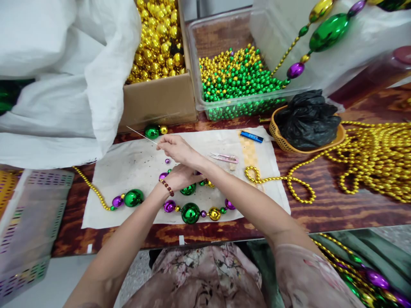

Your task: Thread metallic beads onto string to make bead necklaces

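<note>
My right hand (178, 149) crosses over my left wrist area, its fingers pinching a long thin needle (141, 134) that points up and left. Below it, my left hand (184, 174), with a beaded bracelet at the wrist, is closed around part of a bead strand (190, 213); my right forearm covers most of its fingertips. Green, purple and gold balls make up the strand, which curves across a white cloth (125, 154). A loose small purple bead (167, 161) lies near my right hand. Pink-handled thread snips (224, 158) rest to the right.
Behind the cloth stand a cardboard box (160, 96) of gold balls and a clear bin (201, 100) of small beads. An orange basket (276, 134) holds a black bag. Gold bead chains (375, 158) pile up rightward. A blue object (251, 136) lies on the cloth; white sacking (64, 124) hangs left.
</note>
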{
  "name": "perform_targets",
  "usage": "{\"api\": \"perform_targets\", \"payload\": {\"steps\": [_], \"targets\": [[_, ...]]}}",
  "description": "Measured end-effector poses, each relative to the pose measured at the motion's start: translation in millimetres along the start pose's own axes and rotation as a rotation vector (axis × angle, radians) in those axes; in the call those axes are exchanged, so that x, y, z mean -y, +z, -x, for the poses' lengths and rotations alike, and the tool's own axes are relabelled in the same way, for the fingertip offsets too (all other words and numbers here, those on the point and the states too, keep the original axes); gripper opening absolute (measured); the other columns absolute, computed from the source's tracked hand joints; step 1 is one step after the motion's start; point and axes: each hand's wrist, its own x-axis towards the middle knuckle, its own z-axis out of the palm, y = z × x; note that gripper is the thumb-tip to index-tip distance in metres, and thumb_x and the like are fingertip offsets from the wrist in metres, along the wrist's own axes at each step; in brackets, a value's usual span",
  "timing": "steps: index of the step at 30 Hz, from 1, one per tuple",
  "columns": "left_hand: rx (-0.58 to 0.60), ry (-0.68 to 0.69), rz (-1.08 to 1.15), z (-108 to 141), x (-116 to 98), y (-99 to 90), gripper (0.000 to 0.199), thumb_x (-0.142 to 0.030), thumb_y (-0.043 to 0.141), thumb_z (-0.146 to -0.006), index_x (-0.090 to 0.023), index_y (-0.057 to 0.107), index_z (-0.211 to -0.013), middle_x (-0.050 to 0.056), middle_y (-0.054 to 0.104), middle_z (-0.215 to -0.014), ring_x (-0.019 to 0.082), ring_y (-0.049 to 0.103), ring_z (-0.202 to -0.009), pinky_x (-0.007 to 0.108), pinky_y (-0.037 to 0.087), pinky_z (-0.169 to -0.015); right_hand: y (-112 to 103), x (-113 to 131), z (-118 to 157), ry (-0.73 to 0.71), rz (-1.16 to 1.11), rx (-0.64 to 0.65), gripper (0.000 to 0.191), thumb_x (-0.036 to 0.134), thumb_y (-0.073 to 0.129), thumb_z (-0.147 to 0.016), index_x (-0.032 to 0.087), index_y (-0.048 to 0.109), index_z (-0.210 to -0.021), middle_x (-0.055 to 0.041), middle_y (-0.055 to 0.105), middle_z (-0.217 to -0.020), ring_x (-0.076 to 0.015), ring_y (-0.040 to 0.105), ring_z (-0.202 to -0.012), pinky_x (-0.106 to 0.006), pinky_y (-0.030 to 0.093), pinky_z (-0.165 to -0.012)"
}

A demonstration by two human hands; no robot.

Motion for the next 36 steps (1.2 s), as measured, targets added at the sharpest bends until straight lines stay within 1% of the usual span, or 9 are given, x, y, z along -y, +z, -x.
{"api": "perform_targets", "payload": {"steps": [6,12,17,23,28,30,32,34,36], "targets": [[-0.072,0.052,0.071,-5,7,5.7,0.024,-0.040,0.055,-0.087,-0.018,0.062,-0.093,0.008,0.070,-0.092,0.027,0.063,-0.082,0.037,0.050,-0.073,3,4,-2,-0.043,-0.012,0.001,0.014,0.015,0.048,-0.089,0.017,0.057,-0.078,0.0087,0.033,-0.051,-0.0078,0.028,-0.046,-0.017,0.019,-0.039],[-0.143,0.075,0.157,-11,15,16.7,0.024,-0.035,0.052,-0.087,-0.017,0.063,-0.099,0.009,0.070,-0.100,0.026,0.063,-0.091,0.037,0.052,-0.082,8,12,0,-0.038,0.019,0.003,0.015,0.016,0.049,-0.089,0.017,0.056,-0.076,0.0085,0.033,-0.052,-0.0081,0.030,-0.047,-0.017,0.021,-0.040],[-0.136,0.078,0.127,-13,16,17.7,0.024,-0.032,0.054,-0.088,-0.018,0.063,-0.106,0.009,0.069,-0.110,0.025,0.062,-0.098,0.035,0.051,-0.088,11,13,2,-0.072,0.016,-0.006,0.015,0.014,0.049,-0.088,0.017,0.056,-0.074,0.0079,0.035,-0.052,-0.0084,0.032,-0.049,-0.017,0.023,-0.043],[-0.129,0.078,0.039,-14,10,15.9,0.018,-0.026,0.050,-0.090,-0.016,0.063,-0.100,0.009,0.069,-0.107,0.024,0.061,-0.098,0.033,0.049,-0.089,11,18,5,-0.053,0.036,0.001,0.015,0.017,0.049,-0.088,0.017,0.058,-0.076,0.0080,0.035,-0.053,-0.0083,0.032,-0.048,-0.018,0.022,-0.042],[-0.146,0.054,-0.050,0,6,13.3,0.027,-0.038,0.055,-0.089,-0.016,0.063,-0.103,0.012,0.070,-0.101,0.029,0.064,-0.095,0.038,0.050,-0.083,10,19,7,-0.056,0.027,-0.001,0.016,0.014,0.049,-0.088,0.016,0.056,-0.074,0.0082,0.035,-0.052,-0.0079,0.032,-0.049,-0.017,0.024,-0.044],[-0.112,0.098,-0.029,7,3,8.8,0.030,-0.044,0.056,-0.089,-0.017,0.064,-0.101,0.011,0.071,-0.097,0.028,0.065,-0.090,0.037,0.050,-0.079,10,18,6,-0.045,0.026,-0.002,0.016,0.013,0.049,-0.088,0.016,0.057,-0.075,0.0082,0.036,-0.052,-0.0078,0.033,-0.049,-0.016,0.024,-0.044],[-0.004,0.161,0.035,13,-1,3.6,0.033,-0.048,0.057,-0.088,-0.017,0.065,-0.099,0.010,0.072,-0.098,0.028,0.065,-0.088,0.037,0.050,-0.078,10,16,6,-0.044,0.021,-0.001,0.016,0.012,0.049,-0.088,0.016,0.057,-0.075,0.0079,0.038,-0.052,-0.0079,0.035,-0.049,-0.016,0.025,-0.045],[0.115,0.210,0.110,16,-5,-0.7,0.036,-0.051,0.059,-0.087,-0.018,0.066,-0.100,0.009,0.073,-0.103,0.028,0.066,-0.091,0.036,0.051,-0.079,10,15,5,-0.052,0.014,0.005,0.016,0.013,0.049,-0.088,0.016,0.057,-0.075,0.0077,0.039,-0.052,-0.0080,0.035,-0.050,-0.016,0.026,-0.045],[0.158,0.249,0.168,18,-8,-2.3,0.036,-0.050,0.059,-0.087,-0.019,0.067,-0.103,0.009,0.073,-0.109,0.029,0.065,-0.099,0.036,0.050,-0.085,11,15,5,-0.056,0.011,0.009,0.016,0.012,0.049,-0.088,0.016,0.057,-0.074,0.0078,0.038,-0.052,-0.0082,0.035,-0.050,-0.017,0.026,-0.045]]}}
